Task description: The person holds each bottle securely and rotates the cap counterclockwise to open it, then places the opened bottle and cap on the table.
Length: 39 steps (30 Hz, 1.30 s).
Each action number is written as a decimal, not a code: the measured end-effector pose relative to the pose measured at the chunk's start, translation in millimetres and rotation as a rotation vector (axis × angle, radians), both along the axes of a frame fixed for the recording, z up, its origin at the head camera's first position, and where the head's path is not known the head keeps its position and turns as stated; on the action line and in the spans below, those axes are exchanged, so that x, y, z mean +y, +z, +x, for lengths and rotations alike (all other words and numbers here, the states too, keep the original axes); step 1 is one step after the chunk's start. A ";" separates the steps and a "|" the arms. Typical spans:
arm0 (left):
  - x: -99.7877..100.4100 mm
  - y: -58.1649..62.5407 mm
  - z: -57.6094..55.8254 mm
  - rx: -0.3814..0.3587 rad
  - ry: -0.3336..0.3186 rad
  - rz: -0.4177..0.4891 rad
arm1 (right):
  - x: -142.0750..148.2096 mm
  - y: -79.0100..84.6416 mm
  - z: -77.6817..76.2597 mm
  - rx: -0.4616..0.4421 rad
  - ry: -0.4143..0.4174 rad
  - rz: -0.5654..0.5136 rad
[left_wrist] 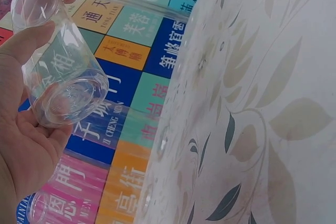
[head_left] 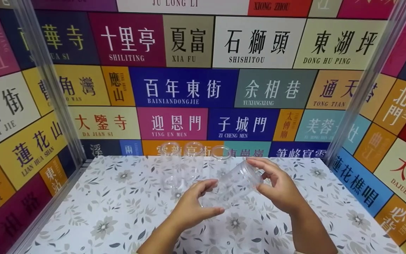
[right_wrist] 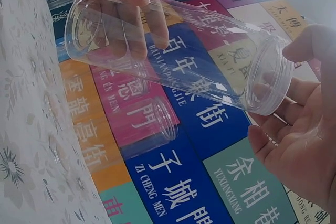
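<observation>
Tilted above the table, a clear plastic jar spans the space between both hands. My left hand holds its lower end, thumb on the near side and fingers behind. At the upper end, my right hand grips the clear ridged lid between thumb and fingers. The left wrist view shows the jar's round base facing the camera, with nothing visible inside. Through the jar wall in the right wrist view, fingers of the left hand show.
Three more clear jars stand in a row toward the table's back: a left jar, a middle jar and a right jar. A floral cloth covers the table. Colourful sign-printed walls enclose it, with clear corner posts.
</observation>
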State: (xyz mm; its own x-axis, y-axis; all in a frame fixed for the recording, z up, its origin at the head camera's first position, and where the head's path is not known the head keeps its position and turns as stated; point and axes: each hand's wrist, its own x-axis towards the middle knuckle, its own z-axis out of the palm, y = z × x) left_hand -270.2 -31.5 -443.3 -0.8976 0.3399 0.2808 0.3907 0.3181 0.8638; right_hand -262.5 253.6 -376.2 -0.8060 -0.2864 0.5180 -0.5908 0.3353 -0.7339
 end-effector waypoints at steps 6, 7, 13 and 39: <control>-0.7 -0.7 -0.8 0.012 0.004 -0.005 | -0.4 -0.2 0.9 -0.006 -0.011 -0.003; -0.7 -0.6 -0.7 0.011 0.004 -0.005 | -0.3 -0.2 1.0 -0.007 -0.015 -0.005; -0.7 0.3 -0.2 0.006 0.001 -0.009 | -0.4 1.2 0.1 -0.028 -0.101 0.018; 0.3 -1.2 -0.2 -0.014 0.002 -0.001 | -5.4 2.9 2.1 -0.104 -0.099 -0.077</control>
